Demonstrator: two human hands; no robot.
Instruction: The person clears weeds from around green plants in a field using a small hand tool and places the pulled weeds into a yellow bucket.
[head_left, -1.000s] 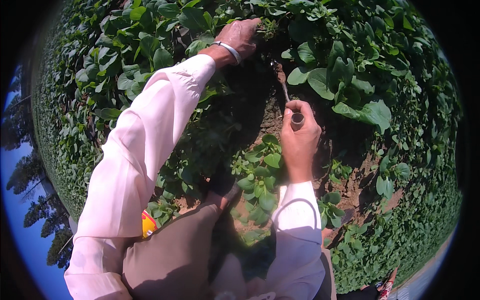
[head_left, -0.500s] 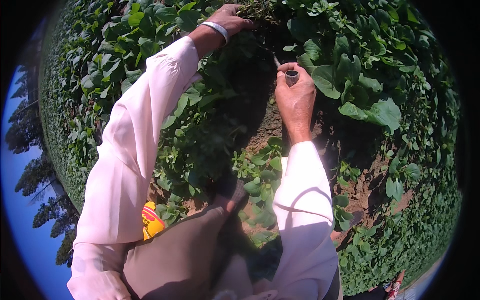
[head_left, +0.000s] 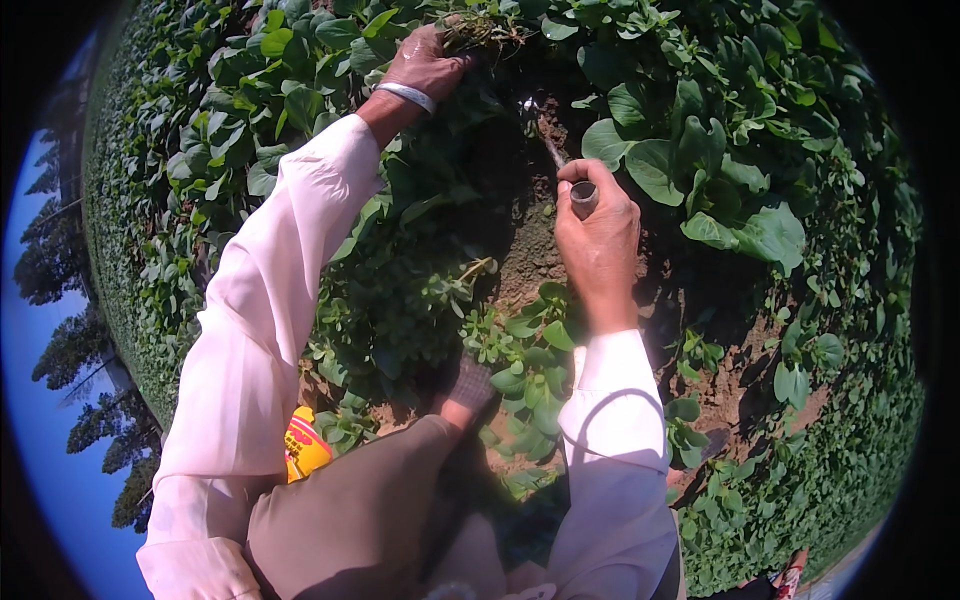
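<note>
At the top, my left hand (head_left: 428,68), with a pale bracelet on its wrist, is closed on a bunch of pulled weeds (head_left: 492,30) with thin stems and tangled roots. My right hand (head_left: 600,225) is wrapped round a hand weeding tool (head_left: 553,150). The tool's round, hollow handle end (head_left: 584,194) sticks up from the fist, and its thin metal shaft runs forward over dark soil. A bright glint shows near the far end, where the exact shape of the head cannot be made out. Broad-leaved green plants (head_left: 690,165) grow close to the right hand.
Low leafy plants (head_left: 530,350) stand in the bare soil (head_left: 535,250) between my arms. My foot (head_left: 470,385) is among them. A yellow and red packet (head_left: 305,447) lies beside my leg. Dense green crop spreads on both sides, with trees (head_left: 60,250) at far left.
Both hands have moved back toward me, the left one also to the left with the weeds. More of the tool's shaft now shows, with a bright glint near its far end.
</note>
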